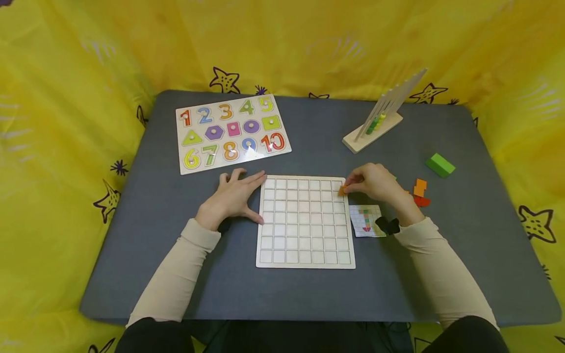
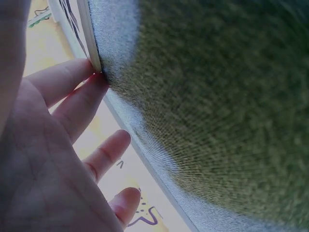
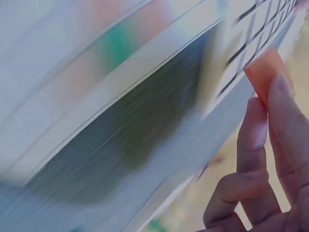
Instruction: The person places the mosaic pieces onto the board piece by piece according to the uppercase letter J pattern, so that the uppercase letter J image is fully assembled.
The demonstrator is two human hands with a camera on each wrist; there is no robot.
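Observation:
A square wooden grid board [image 1: 304, 223] lies in front of the person, its cells bare and pale. At its left edge the left hand [image 1: 234, 196] is spread, with thumb and fingertips touching the rim; the left wrist view shows two fingertips against the board's edge [image 2: 94, 53]. The right hand [image 1: 372, 182] pinches a small orange block [image 3: 269, 72] between thumb and fingers. In the head view, that block is over the board's upper right corner cells. Beside the board's right edge, under the right wrist, lies a pattern card [image 1: 359, 228] printed with a coloured figure on a grid.
Right of the right hand lie orange blocks [image 1: 420, 187], a red piece [image 1: 422, 201] and a green block [image 1: 440, 165]. A number-and-shape puzzle board [image 1: 207, 169] sits at the back left. A wooden stand with upright rods [image 1: 359, 144] and green and yellow beads stands at the back right.

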